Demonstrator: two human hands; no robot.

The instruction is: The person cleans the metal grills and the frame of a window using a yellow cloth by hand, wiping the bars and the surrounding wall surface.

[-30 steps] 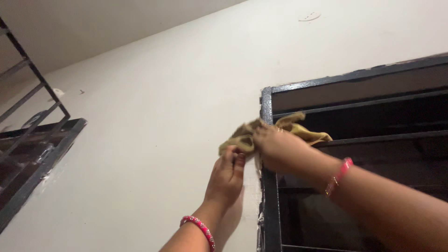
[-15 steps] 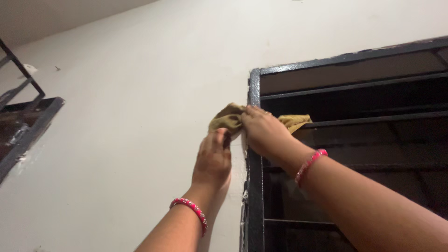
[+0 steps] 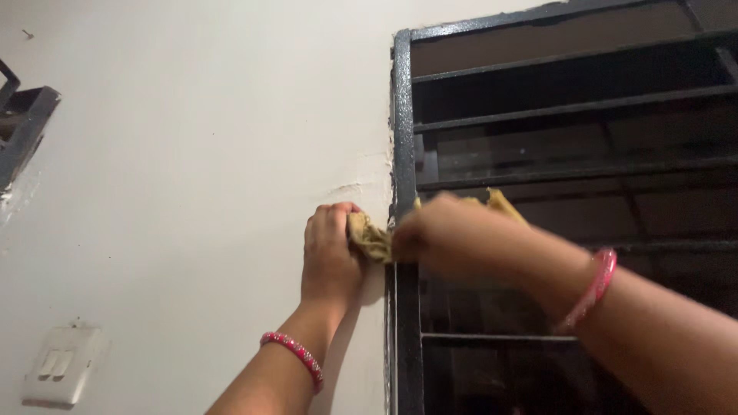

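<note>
My left hand [image 3: 329,253] presses against the white wall [image 3: 192,169] and grips one end of a yellow-brown cloth [image 3: 370,238]. My right hand [image 3: 446,234], blurred by motion, holds the other end, which is wrapped around the left upright of a black metal window frame [image 3: 403,115]. A bit of cloth [image 3: 500,201] shows behind my right hand, by a horizontal bar. Both wrists wear pink bangles.
Black horizontal grille bars [image 3: 569,127] cross the dark window opening. A second dark frame [image 3: 23,123] juts from the wall at the upper left. A white switch plate [image 3: 60,367] sits low on the left.
Both hands and the cloth have slid down the frame's left upright from near its top corner. The view has tilted down, bringing the switch plate into sight.
</note>
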